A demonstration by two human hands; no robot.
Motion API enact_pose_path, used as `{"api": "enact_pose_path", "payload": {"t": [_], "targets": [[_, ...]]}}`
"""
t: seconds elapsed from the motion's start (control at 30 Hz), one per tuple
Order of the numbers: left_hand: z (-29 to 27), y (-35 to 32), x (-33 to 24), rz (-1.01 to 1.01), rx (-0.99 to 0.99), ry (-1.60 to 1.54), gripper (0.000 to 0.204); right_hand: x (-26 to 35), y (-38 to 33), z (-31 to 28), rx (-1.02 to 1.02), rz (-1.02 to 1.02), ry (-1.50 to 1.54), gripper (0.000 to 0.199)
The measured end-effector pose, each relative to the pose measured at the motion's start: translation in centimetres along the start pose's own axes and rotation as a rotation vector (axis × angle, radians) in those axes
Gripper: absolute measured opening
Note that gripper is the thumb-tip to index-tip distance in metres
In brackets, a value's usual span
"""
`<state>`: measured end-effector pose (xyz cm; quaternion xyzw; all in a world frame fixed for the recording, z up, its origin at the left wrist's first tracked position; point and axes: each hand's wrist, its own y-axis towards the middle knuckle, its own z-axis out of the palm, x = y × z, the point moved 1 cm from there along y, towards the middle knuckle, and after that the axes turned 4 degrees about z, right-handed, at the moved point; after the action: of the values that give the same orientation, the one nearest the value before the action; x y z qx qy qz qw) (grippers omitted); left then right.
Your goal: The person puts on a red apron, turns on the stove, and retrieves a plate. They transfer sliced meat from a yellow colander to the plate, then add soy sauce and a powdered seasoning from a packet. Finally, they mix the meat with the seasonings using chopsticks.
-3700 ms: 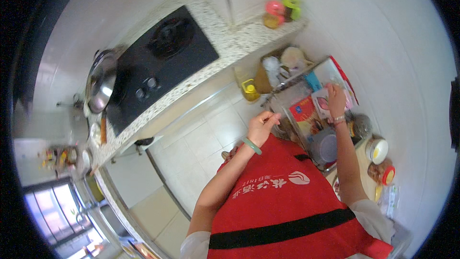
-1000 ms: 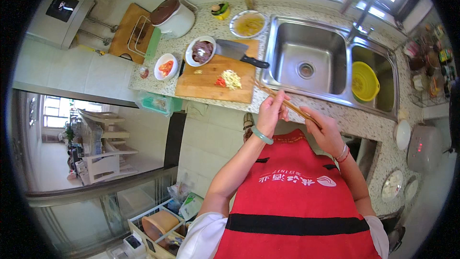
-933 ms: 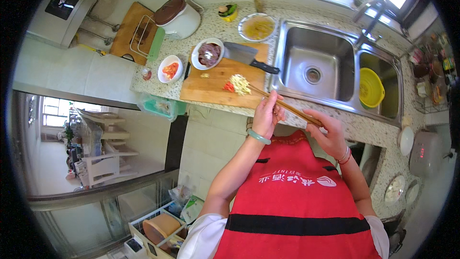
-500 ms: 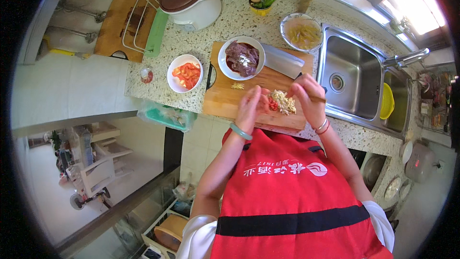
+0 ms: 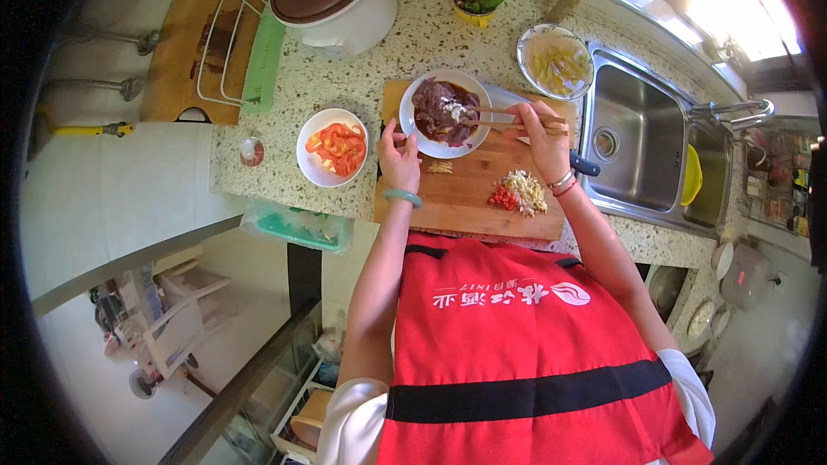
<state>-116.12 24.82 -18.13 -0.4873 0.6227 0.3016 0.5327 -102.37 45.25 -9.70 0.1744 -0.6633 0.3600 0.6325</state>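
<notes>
A white bowl [image 5: 441, 152] of dark sliced meat [image 5: 435, 103] with white powder on top rests on the wooden cutting board [image 5: 469, 207]. My left hand [image 5: 399, 164] is at its near-left rim, thumb and fingers gripping the edge. Wooden chopsticks [image 5: 498, 118] are held in my right hand [image 5: 544, 139], their tips in the meat. Beneath that hand lies a knife, its black handle [image 5: 586, 164] pointing toward the sink and its blade partly hidden. Chopped garlic [image 5: 527, 193], chopped red chili [image 5: 502, 198] and a small pile of pale yellow shreds [image 5: 440, 168] sit on the board.
Left of the board stands a bowl of cut tomatoes [image 5: 336, 148]. A plate of pale green strips [image 5: 558, 65] is beside the steel sink [image 5: 642, 129]. Farther back are a white cooker [image 5: 353, 21] with a brown lid and a yellow cup [image 5: 475, 17] holding green peppers.
Both hands have moved away from the chopped garlic and chili. My left hand has taken the bowl's rim, and my right hand has brought the chopsticks into the meat.
</notes>
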Motion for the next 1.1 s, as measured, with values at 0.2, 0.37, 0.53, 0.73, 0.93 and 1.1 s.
{"api": "enact_pose_path", "payload": {"t": [0.2,0.37,0.53,0.73,0.93,1.1], "targets": [[0.2,1.0,2.2,-0.194,0.137,-0.196,0.047,2.3,-0.6,1.3,-0.01,-0.107,0.029,0.019],[0.2,1.0,1.0,-0.283,0.146,-0.417,0.046,1.7,0.4,2.7,-0.002,-0.076,-0.021,0.02],[0.1,0.6,0.3,-0.245,0.12,-0.458,0.044,1.9,-0.2,1.0,-0.012,-0.035,-0.026,0.021],[0.4,-0.5,-3.8,-0.202,0.228,-0.451,0.046,3.3,-1.0,-2.6,-0.052,-0.004,0.11,0.025],[3.7,-4.1,-7.3,-0.193,0.349,-0.531,0.049,4.0,-6.3,-8.2,-0.266,-0.125,0.182,0.03],[8.4,-7.8,-9.0,-0.109,0.561,-0.503,0.047,6.0,-11.6,-13.1,-0.377,-0.198,0.179,0.03]]}}
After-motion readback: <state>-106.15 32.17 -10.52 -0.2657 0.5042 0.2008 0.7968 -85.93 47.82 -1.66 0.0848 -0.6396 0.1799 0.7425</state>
